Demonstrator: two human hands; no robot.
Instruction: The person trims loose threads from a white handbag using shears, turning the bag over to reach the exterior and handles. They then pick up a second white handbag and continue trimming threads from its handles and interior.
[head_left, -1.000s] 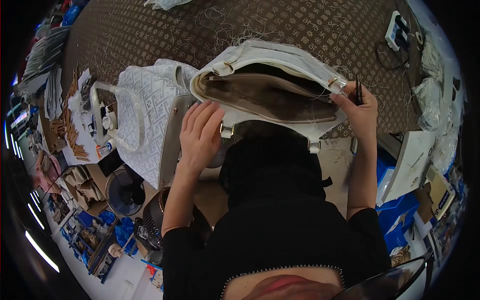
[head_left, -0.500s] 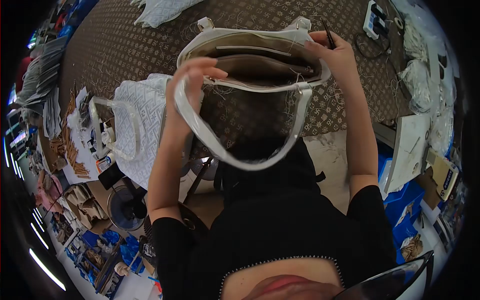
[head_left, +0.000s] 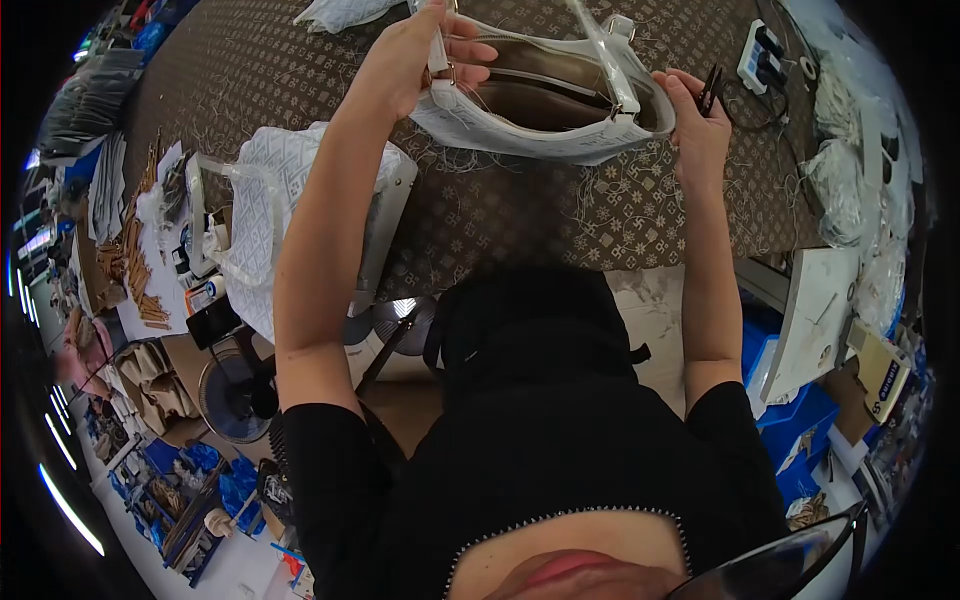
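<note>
A white handbag [head_left: 540,143] with a patterned side sits unzipped on the table, showing its brown lining. Its strap, wrapped in clear film, now stands up past the top of the view. My left hand [head_left: 425,62] is at the bag's left end, thumb and fingers around the handle near its metal ring. Beside the right end is my right hand [head_left: 703,130], its fingertips at the bag's edge. It grips small black thread snips [head_left: 711,90], points upward, blades slightly apart. Part of the handle is hidden behind my left hand.
Another white patterned bag [head_left: 262,190] stands left, on the table's edge. Loose threads litter the brown patterned cloth [head_left: 480,215]. A power strip [head_left: 762,55] lies at the right, near plastic-wrapped bundles [head_left: 835,170]. A fan [head_left: 237,395] is lower left.
The near strap has swung up from hanging toward me to standing over the bag. The bag has turned and shifted slightly right. My left hand moved up onto the handle; the right moved outward.
</note>
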